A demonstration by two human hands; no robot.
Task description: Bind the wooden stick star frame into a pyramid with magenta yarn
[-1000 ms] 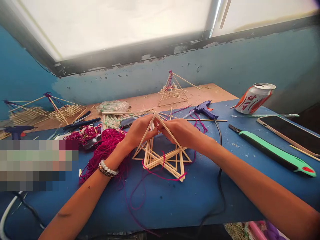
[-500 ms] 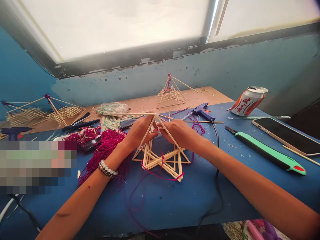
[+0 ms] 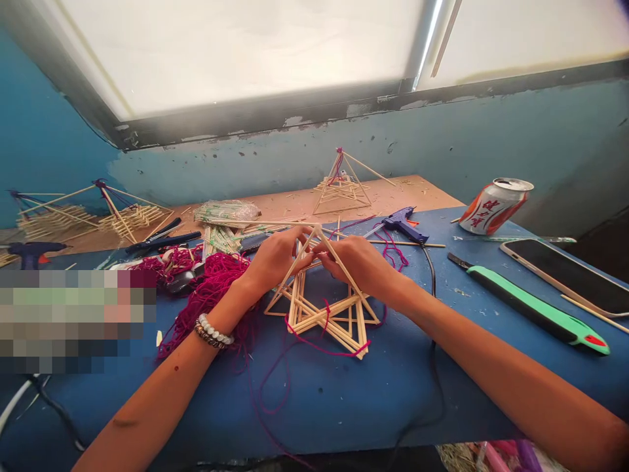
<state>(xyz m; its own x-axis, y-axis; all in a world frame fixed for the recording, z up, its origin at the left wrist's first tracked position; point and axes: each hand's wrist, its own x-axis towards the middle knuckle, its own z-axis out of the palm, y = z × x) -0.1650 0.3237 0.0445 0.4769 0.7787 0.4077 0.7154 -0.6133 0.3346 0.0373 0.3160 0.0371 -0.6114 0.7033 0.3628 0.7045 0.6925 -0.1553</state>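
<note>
A pyramid-shaped frame of thin wooden sticks stands on the blue tabletop, its base a star-like stack of crossed sticks. Just below the peak, my left hand and my right hand meet from either side, their fingers bent and closed on the frame's sticks. The front sticks partly cover the fingertips, so the exact pinch is hidden. Purple yarn is looped on the base and trails toward the front edge. Beside my left forearm lies a tangled heap of magenta yarn.
A blue glue gun lies behind my right hand. To the right are a green-and-black knife, a phone and a drink can. Another stick pyramid stands at the back; pliers and more stick frames are left.
The whole scene has shifted slightly to the right in view. My fingers have moved a little below the peak; both hands stay at the frame, which keeps its place.
</note>
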